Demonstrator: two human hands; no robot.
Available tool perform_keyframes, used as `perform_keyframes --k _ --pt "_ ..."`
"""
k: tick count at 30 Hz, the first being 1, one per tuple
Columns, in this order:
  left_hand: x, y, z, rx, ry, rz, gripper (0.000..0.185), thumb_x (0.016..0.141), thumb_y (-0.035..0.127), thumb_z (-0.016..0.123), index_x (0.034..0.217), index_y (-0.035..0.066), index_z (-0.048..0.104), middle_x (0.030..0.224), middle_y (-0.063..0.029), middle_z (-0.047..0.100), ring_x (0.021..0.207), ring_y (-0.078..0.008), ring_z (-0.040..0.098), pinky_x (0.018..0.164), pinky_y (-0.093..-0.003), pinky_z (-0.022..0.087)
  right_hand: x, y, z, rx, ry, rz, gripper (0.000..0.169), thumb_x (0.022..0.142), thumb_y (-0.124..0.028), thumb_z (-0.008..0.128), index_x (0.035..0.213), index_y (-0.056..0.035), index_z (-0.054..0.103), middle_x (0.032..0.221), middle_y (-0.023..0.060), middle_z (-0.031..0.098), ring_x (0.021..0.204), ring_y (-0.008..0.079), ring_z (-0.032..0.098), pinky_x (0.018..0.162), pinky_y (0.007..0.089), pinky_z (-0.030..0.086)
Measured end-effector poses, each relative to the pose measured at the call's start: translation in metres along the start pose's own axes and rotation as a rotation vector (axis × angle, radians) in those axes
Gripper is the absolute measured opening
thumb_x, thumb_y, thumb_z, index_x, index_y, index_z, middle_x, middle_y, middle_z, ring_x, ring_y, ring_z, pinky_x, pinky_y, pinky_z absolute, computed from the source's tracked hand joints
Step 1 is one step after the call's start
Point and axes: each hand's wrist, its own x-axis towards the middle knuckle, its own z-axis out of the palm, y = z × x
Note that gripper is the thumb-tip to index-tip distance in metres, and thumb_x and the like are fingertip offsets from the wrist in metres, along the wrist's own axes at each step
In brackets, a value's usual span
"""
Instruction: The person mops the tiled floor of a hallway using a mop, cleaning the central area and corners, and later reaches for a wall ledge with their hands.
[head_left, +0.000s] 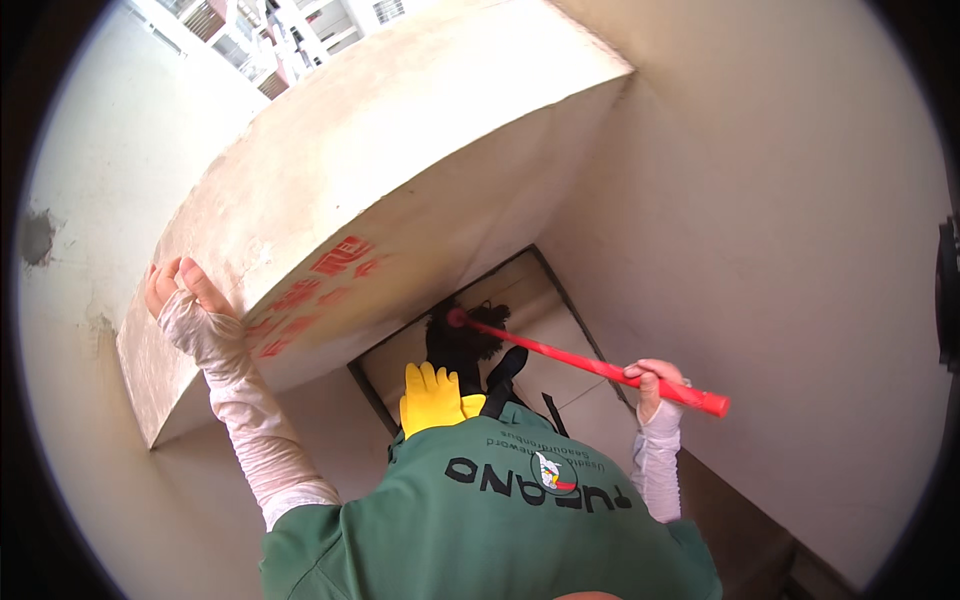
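Note:
My right hand (657, 382) is closed around a red pole (570, 358) close to its upper end. The pole slants down to a dark, shaggy mop head (457, 330) on the tiled floor (589, 367). Over at the left, my left hand (182, 285) rests on top of a curved plastered parapet (300, 195) and holds nothing. A yellow rubber glove (433, 394) lies against the front of my green shirt, fingers pointing away from me; what holds it there is hidden.
Plastered walls rise at the right (765, 225) and left (82, 187). The parapet's inner face bears red stamped marks (341, 256). A dark border (574, 307) edges the floor tiles. Part of a dark shoe (510, 364) shows beside the mop head. Buildings (285, 37) stand beyond the parapet.

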Motion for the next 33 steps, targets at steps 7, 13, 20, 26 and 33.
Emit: perform_keyframes --k 7,13,20,26,33 --pt "-0.003 -0.005 0.008 0.024 0.013 0.011 0.026 0.091 0.023 0.052 0.095 -0.002 0.059 0.103 -0.0223 0.056 0.104 -0.0375 0.051 0.091 -0.0449 0.040 0.022 -0.011 -0.039 0.109 0.333 -0.130 0.020 0.087 -0.019 0.062 0.088 -0.0007 0.055 0.075 0.0085 0.062 0.072 0.0177 0.062 0.073 0.0332 0.052" --pt "0.001 -0.006 0.012 0.111 0.067 0.047 0.029 0.090 0.026 0.052 0.095 -0.002 0.059 0.101 -0.0214 0.058 0.104 -0.0363 0.051 0.091 -0.0450 0.040 0.005 -0.027 -0.051 -0.152 0.205 -0.139 0.018 0.085 -0.016 0.065 0.084 -0.0013 0.056 0.075 0.0096 0.064 0.072 0.0172 0.063 0.073 0.0329 0.052" --pt "-0.005 -0.006 0.009 0.117 -0.003 -0.048 0.036 0.091 0.031 0.049 0.099 -0.003 0.059 0.103 -0.0203 0.058 0.102 -0.0349 0.051 0.091 -0.0429 0.039 -0.030 -0.031 -0.078 -0.274 0.337 -0.042 0.011 0.090 -0.009 0.056 0.082 -0.0018 0.053 0.074 0.0095 0.062 0.071 0.0192 0.062 0.073 0.0360 0.052" --pt "-0.004 0.001 0.005 -0.033 -0.080 -0.148 0.034 0.092 0.027 0.048 0.099 -0.005 0.058 0.104 -0.0209 0.058 0.101 -0.0342 0.052 0.090 -0.0409 0.040 -0.030 -0.036 -0.094 -0.315 0.488 0.030 0.013 0.090 -0.011 0.056 0.083 -0.0026 0.051 0.070 0.0079 0.059 0.067 0.0177 0.060 0.069 0.0350 0.051" --pt "-0.001 0.001 0.004 0.058 0.019 -0.066 0.030 0.092 0.023 0.050 0.095 -0.005 0.061 0.102 -0.0221 0.061 0.105 -0.0357 0.053 0.092 -0.0420 0.041 -0.011 -0.035 -0.077 -0.165 0.424 0.011 0.013 0.090 -0.012 0.055 0.085 -0.0005 0.053 0.071 0.0086 0.060 0.067 0.0188 0.060 0.070 0.0356 0.052"
